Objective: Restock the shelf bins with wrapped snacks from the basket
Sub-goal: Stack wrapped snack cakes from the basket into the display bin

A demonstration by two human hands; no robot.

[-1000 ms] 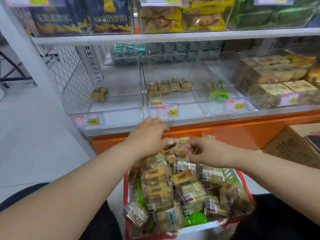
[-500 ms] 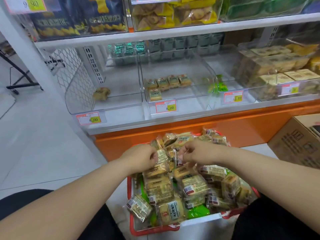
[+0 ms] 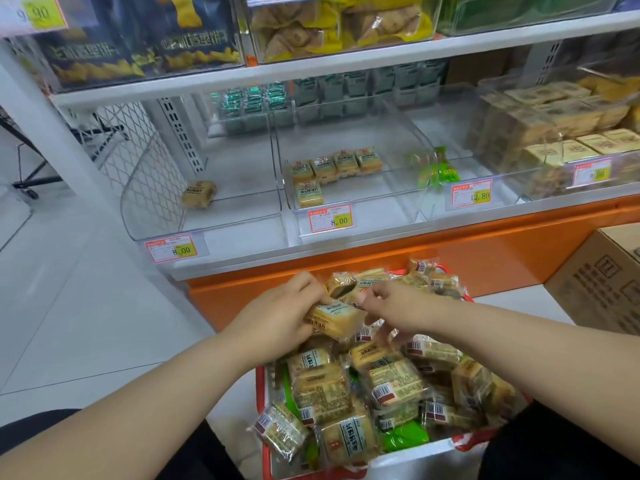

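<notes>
Red basket (image 3: 265, 441): nearest the wearer, low centre, heaped with wrapped snacks (image 3: 391, 386); yellow-beige packets mostly, a few green ones among them, lying at mixed angles.

Left hand (image 3: 277, 317): above the basket's far end, fingers curled round one yellow-beige packet (image 3: 332, 318), lifted clear of the heap. Packet face up, printed label toward the camera; long axis runs roughly left to right, right end tipped slightly down toward the other hand.

Right hand (image 3: 398, 306): just right of the held packet, fingers bent down into the heap. Whether they pinch a wrapper cannot be told.

Middle bin (image 3: 349, 202): beyond the basket, up and straight ahead of the held packet; holds a short row of matching packets (image 3: 336, 164) plus one in front, long axes front to back.

Left bin (image 3: 207, 220): left of the middle bin; one lone packet (image 3: 199, 194).

Judgement: the held packet matches the middle bin's stock; the left hand is the nearer carrier, and the packet likely needs a quarter turn to sit with the row.

Right bins: green candies (image 3: 440, 171), then stacked beige boxes (image 3: 554, 133).
</notes>
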